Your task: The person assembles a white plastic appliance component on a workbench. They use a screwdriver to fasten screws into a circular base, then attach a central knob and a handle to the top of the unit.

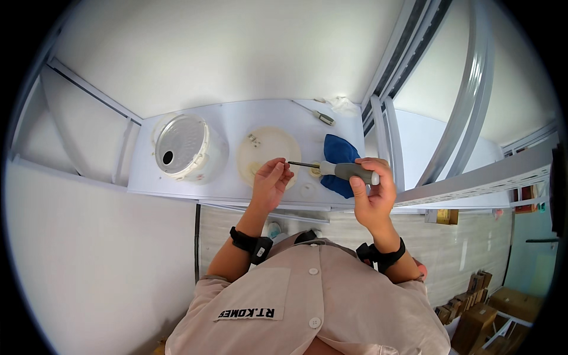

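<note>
My right hand (377,198) is wrapped round the grey and white handle of a screwdriver (355,172), whose dark shaft points left. At the tip, the fingers of my left hand (273,182) are pinched together; whatever they hold is too small to make out. Under the screwdriver lies a blue object (339,148) with two lobes, partly hidden by the handle. A pale yellowish ring (315,170) sits beside it. Below and beyond my left hand is a round translucent lid (278,142), with small whitish pieces (254,141) on it.
A clear plastic bucket (213,155) stands at the left of the white table (231,121). A second screwdriver (323,118) lies at the back right, near a crumpled clear plastic bag (343,105). Metal frame posts (384,130) rise at the right; cardboard boxes (473,325) stand on the floor.
</note>
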`<move>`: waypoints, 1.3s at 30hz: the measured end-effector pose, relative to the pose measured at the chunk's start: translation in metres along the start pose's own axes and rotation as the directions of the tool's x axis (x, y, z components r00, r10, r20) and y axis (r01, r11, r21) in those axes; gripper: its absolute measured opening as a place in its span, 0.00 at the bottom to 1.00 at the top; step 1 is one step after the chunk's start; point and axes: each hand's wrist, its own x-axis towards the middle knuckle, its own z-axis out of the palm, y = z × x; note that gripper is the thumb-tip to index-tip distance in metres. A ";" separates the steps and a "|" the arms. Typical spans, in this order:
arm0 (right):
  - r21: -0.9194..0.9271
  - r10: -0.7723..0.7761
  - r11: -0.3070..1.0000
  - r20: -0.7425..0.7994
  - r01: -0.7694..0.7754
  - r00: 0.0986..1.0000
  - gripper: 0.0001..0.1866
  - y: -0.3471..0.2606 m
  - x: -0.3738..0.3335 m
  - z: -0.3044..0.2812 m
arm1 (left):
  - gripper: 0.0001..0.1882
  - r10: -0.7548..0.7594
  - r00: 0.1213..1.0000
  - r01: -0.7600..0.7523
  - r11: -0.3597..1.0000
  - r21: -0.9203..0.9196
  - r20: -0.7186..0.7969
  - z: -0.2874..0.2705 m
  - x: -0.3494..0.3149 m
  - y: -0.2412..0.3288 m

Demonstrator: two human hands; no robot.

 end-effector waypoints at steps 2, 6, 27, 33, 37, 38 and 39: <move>0.050 0.041 0.998 -0.042 -0.038 0.998 0.18 0.002 -0.001 0.004 | 0.09 -0.035 0.999 0.035 0.999 -0.011 0.023 -0.002 0.000 0.005; 0.106 0.124 0.988 -0.071 -0.116 0.990 0.19 -0.002 0.000 0.013 | 0.10 -0.088 0.996 0.087 0.996 0.029 0.031 -0.005 0.003 0.013; -0.091 0.117 0.991 0.206 -0.099 0.972 0.16 -0.017 0.033 0.031 | 0.10 -0.101 0.992 0.049 0.870 0.491 0.081 -0.031 0.008 0.043; -0.134 0.268 0.959 0.142 -0.250 0.953 0.15 -0.010 0.028 0.042 | 0.12 -0.122 0.979 -0.084 0.504 0.860 0.166 -0.017 0.005 0.049; -0.232 0.292 0.936 0.093 -0.265 0.952 0.15 0.003 0.018 0.058 | 0.17 -0.071 0.932 -0.342 0.160 0.926 0.357 -0.023 0.005 0.050; -0.244 0.289 0.935 0.096 -0.259 0.952 0.15 0.008 0.015 0.061 | 0.18 -0.045 0.908 -0.411 0.085 0.908 0.416 -0.028 0.005 0.049; -0.256 0.286 0.933 0.099 -0.254 0.953 0.15 0.013 0.013 0.063 | 0.18 -0.057 0.902 -0.425 0.055 0.904 0.428 -0.033 0.006 0.048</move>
